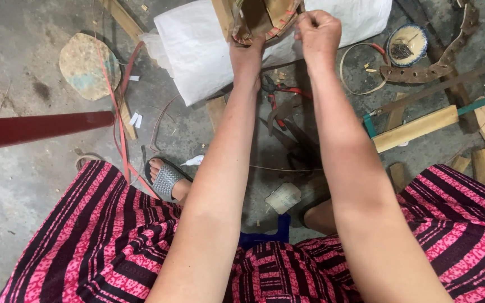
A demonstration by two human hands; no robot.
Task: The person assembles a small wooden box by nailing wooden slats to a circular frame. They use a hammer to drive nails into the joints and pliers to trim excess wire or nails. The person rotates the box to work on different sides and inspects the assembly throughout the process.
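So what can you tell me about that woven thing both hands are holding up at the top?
The woven piece looks like a basket part made of flat, brownish-tan strips, with a rounded rim bound in thin red or pink lacing. It is cut off by the top edge of the picture, so its full shape cannot be told. It is held above a white sack. The left hand grips it from below, and the right hand pinches its rim at the side.

Concrete floor [23, 179]: white sack [197, 50], pliers [279, 92], wood offcuts [416, 128].
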